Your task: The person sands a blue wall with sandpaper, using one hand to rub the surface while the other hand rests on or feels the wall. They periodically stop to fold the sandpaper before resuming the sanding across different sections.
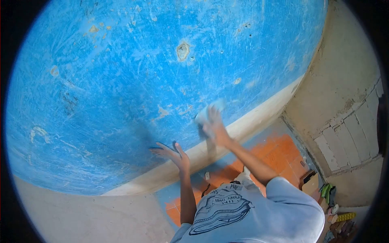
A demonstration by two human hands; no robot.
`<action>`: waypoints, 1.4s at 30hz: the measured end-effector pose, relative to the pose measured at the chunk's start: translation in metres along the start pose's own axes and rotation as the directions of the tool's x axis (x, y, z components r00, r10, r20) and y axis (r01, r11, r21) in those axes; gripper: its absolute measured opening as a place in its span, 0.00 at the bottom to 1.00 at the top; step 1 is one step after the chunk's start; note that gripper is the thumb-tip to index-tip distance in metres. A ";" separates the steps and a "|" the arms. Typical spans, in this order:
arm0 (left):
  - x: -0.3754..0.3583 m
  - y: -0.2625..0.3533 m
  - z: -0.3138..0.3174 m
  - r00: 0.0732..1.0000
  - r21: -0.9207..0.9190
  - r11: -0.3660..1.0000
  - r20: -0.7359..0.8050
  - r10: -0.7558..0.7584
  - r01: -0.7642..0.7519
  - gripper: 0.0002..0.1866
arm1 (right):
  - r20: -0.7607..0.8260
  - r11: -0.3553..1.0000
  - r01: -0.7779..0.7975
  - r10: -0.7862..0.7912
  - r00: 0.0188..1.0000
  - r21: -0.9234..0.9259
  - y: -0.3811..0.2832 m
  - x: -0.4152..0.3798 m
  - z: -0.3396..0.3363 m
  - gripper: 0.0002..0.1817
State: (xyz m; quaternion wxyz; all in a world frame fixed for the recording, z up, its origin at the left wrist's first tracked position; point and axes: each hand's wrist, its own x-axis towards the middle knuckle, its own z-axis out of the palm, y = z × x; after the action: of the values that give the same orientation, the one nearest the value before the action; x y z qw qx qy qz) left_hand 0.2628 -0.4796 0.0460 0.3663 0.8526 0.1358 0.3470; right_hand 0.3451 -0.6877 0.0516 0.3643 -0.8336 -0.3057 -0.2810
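Head camera, looking steeply down through a round fisheye lens, shows a wall (pixel 133 81) coated in worn blue paint, streaked with pale scratches and dotted with chipped patches where bare plaster shows. A cream band (pixel 243 125) runs along the foot of that wall, above a floor (pixel 279 152) of orange tiles partly smeared with blue.

Right hand (pixel 214 127) presses a small pale pad or cloth (pixel 206 113) against the blue paint just above the cream band; its fingers are closed over it, and motion blur makes the material hard to tell, whether sandpaper, sponge or rag. Left hand (pixel 174 153) is spread wide and holds nothing, its fingertips resting on the blue surface lower and to the side, near the cream band.

Below the arms, a light grey T-shirt (pixel 251 210) with a dark printed drawing fills the bottom of the view and hides the person's legs and much of the floor. To the right stands a bare grey cement wall (pixel 344 93) with rough blocks set into it. At its foot lie a cardboard box (pixel 311 183) and some small coloured items (pixel 332 202), too tiny and distorted to make out. Black lens edges cut off all corners.
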 end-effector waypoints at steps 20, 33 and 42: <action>-0.074 0.073 0.057 0.728 -0.591 0.463 0.655 -0.202 0.660 0.27 | 0.513 0.273 -0.671 0.469 0.719 0.690 0.029 -0.062 -0.122 0.19; -0.126 0.190 0.101 0.553 -0.615 -0.113 0.763 -0.334 0.780 0.32 | 0.646 0.336 -0.691 0.250 0.721 0.641 0.117 -0.054 -0.174 0.19; -0.111 0.170 0.067 0.646 -0.612 0.477 0.074 -0.760 0.631 0.45 | 0.368 0.570 -0.448 0.257 0.894 0.689 0.157 -0.008 -0.253 0.22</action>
State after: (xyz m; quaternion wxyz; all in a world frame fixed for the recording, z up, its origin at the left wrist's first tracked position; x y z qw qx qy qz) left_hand 0.2253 -0.6870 0.0810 0.7034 0.5224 0.3942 0.2775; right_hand 0.3895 -0.9729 0.1233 0.6899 -0.6737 -0.2605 0.0490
